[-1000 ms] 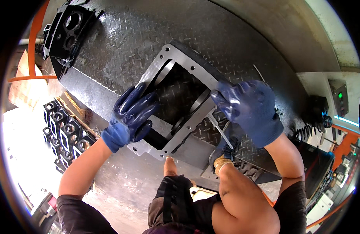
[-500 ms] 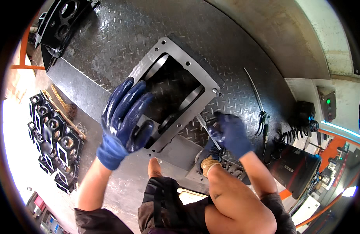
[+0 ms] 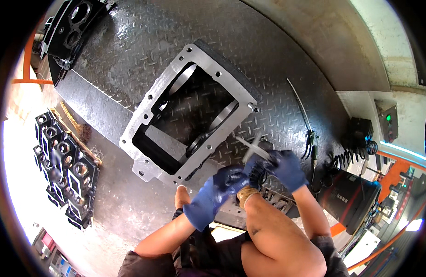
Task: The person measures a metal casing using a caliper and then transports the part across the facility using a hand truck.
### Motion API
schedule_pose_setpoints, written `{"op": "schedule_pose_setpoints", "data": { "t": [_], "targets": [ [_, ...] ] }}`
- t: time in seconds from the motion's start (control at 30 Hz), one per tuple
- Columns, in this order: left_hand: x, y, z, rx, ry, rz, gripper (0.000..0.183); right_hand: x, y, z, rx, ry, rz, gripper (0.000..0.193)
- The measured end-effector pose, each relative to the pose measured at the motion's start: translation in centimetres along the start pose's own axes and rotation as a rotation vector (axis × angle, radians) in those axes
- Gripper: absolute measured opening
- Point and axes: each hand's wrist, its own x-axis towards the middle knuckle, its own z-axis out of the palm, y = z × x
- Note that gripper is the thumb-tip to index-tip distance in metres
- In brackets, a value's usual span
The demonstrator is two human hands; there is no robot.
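Observation:
A black casting with a machined silver rim (image 3: 200,55) lies tilted on the tread-plate table. Its opening shows two curved webs. My left hand (image 3: 217,189), in a wet dark-blue glove, is closed beside the casting's near corner; what it holds, if anything, is hidden. My right hand (image 3: 287,171), also blue-gloved, is shut around pale slender metal bars (image 3: 254,148) that look crossed and are blurred. Between my hands a bare limb with a tan cuff (image 3: 245,196) reaches the table edge; whose it is I cannot tell.
A thin air gun (image 3: 313,152) with a long nozzle lies on the right, near a coiled black hose (image 3: 351,159). A black casting (image 3: 74,34) stands at the far left. Several small black castings (image 3: 60,161) sit lower left. A dark drum-like box (image 3: 351,198) stands right.
My left hand has left the casting's rim, moved right and down, and curled closed near my right hand. The slender metal has turned in my right hand, which has shifted slightly down and right.

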Motion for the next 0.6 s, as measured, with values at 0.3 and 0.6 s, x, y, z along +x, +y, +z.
{"op": "schedule_pose_setpoints", "data": {
  "t": [0.3,0.6],
  "targets": [
    [2.3,1.0,3.6,-0.532,-0.092,-0.032,0.025,0.9,-5.7,-14.0,-0.245,0.089,-0.287,0.050],
    [8.7,-9.3,4.5,-0.490,0.327,-0.094,0.027,5.5,0.3,-0.2,0.465,0.418,0.264,0.042]
  ]
}}
